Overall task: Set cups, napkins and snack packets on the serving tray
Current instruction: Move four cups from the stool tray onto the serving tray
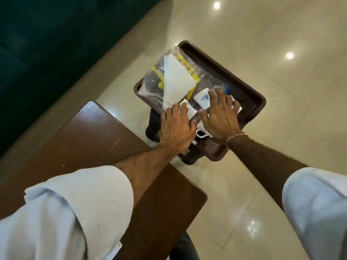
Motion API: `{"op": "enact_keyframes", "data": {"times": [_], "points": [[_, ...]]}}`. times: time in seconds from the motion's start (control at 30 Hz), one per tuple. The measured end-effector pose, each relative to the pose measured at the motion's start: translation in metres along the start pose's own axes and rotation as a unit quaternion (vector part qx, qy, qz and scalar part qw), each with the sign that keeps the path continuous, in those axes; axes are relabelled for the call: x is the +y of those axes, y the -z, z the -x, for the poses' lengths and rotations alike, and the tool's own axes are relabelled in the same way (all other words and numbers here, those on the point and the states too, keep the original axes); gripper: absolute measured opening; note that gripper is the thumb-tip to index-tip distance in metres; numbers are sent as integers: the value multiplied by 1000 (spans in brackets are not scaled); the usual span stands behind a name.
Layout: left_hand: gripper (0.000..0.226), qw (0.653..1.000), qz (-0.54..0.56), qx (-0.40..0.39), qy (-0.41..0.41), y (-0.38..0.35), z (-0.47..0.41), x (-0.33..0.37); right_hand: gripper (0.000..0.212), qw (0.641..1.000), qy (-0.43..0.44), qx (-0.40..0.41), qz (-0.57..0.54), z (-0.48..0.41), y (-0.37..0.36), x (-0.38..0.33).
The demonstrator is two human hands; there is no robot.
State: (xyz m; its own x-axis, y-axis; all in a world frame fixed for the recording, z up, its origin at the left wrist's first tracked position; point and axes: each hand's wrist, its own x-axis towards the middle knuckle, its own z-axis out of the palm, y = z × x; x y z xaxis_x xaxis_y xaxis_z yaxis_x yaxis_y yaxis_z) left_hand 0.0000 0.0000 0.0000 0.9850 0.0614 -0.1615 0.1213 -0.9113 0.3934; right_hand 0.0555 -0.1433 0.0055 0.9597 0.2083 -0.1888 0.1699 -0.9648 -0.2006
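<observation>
**Both hands settling cups on a loaded tray**

Nearest the camera, two rolled pale sleeves [78, 203] frame the view at 7 and 4 o'clock, forearms reaching up toward the centre. Under the left arm lies a brown wooden bench [90, 139], bare where it shows. Just past its far corner, the left hand [177, 126] rests with fingers spread over a white printed cup [188, 109], apparently grasping it from above. Beside it, toward 3 o'clock, the right hand [219, 117] covers a second white cup [202, 99] the same way, fingers curled over its far side. Between the wrists a third cup [202, 133], with a handle, shows dark liquid.

All of this sits in a dark brown serving tray [249, 91], which seems to stand on a dark stool or stand above the glossy tiled floor [281, 44]. Farther in, toward 11 o'clock, clear snack packets [152, 81] with yellow print lie under a folded white napkin [174, 81].

Everything named appears to be aboard, so the step looks like final arranging. Next comes letting go gently, keeping the cups upright and clear of the filled one.
</observation>
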Motion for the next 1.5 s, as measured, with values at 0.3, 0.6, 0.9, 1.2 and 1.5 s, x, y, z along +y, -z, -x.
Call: {"op": "enact_keyframes", "data": {"times": [0.3, 0.6, 0.9, 1.2, 1.5], "points": [[55, 990, 55, -5, 133, -25, -51, 4, 76, 997, -22, -55, 42, -63, -6, 13], [41, 974, 211, 3, 88, -23, -42, -4, 73, 998, -16, -46, -32, -60, -5, 13], [65, 960, 262, 101, 17, 6, -3, -40, 79, 995, 51, 3, -88, -42, 10, -31], [88, 941, 293, 131, 104, 38, 99, -126, 70, 978, 196, 25, -73, 7, -4, -147], [84, 920, 264, 188, 219, 57, 267, -234, 79, 932, 335, -108, -82, 105, -52, -295]]}}
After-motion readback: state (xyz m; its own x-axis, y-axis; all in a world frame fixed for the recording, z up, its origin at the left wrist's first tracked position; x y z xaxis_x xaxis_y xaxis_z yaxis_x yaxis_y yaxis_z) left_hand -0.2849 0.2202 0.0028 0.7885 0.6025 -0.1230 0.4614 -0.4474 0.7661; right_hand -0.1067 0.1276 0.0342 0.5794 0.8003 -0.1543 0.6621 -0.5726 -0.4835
